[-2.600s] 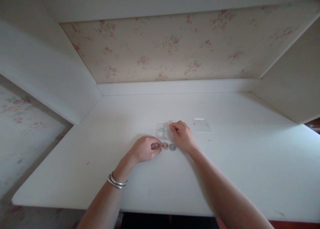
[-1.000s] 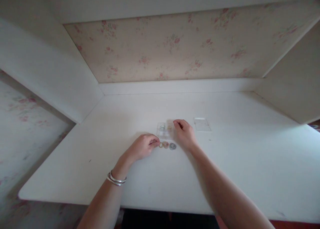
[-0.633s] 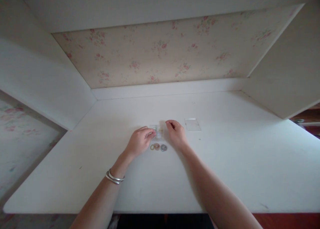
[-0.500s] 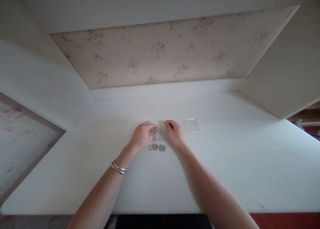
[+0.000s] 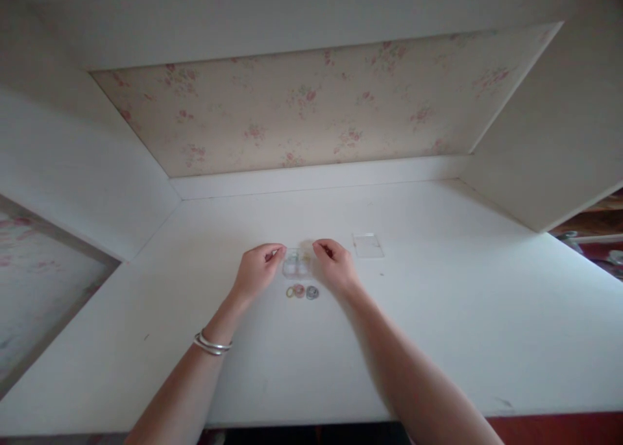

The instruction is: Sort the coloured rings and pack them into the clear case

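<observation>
A small clear plastic box (image 5: pixel 297 273) with compartments lies on the white tabletop between my hands. Some faint, pale pieces seem to be inside it, too blurred to name. My left hand (image 5: pixel 260 266) is closed in a pinch at the box's far left corner; whether it grips the rim or something small I cannot tell. Curled fingers of my right hand (image 5: pixel 337 262) are at the far right corner, and what they hold, if anything, is hidden. Just nearer to me lie a yellow ring (image 5: pixel 290 292), a pink ring-shaped piece (image 5: pixel 299 291) and grey rings (image 5: pixel 312 292).
A flat clear lid-like tray (image 5: pixel 368 246) lies right of my right hand. The white tabletop (image 5: pixel 438 315) is bounded by side panels (image 5: pixel 530 127) and a back wall with floral paper (image 5: pixel 302 108). A dark speck (image 5: pixel 382 274) lies below the lid.
My left hand has moved left from over the clear box to its left corner, uncovering the box. My right hand stays beside it. The whole view has shifted slightly.
</observation>
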Available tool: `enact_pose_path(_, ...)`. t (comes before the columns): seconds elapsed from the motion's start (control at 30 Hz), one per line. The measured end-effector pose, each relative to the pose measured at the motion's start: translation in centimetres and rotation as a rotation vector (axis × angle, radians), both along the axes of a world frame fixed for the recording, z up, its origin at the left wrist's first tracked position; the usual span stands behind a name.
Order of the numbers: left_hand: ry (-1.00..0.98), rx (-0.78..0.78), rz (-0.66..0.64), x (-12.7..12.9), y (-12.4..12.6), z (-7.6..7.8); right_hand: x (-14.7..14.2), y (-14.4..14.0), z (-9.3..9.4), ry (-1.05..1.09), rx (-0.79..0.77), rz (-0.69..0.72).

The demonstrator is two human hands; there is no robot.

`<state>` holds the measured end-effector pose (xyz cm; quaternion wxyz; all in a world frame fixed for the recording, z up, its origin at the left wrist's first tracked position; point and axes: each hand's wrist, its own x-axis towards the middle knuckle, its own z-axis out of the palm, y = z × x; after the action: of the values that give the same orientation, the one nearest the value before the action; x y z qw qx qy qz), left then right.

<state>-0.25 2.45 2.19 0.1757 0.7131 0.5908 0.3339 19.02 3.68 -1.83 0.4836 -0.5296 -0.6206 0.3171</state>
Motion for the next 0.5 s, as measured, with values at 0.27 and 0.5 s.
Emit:
enact_pose_path(0.27,0.031,-0.088,0.048,-1.9,-2.1,-1.4,-1.6,-4.9,3.4,-0.62,0.42,0.478)
enact_pose_path(0.5,0.047,-0.051,0.035,-2.0,-2.4,-1.5,-2.3,-4.9,3.0,-0.843,0.389,0.515)
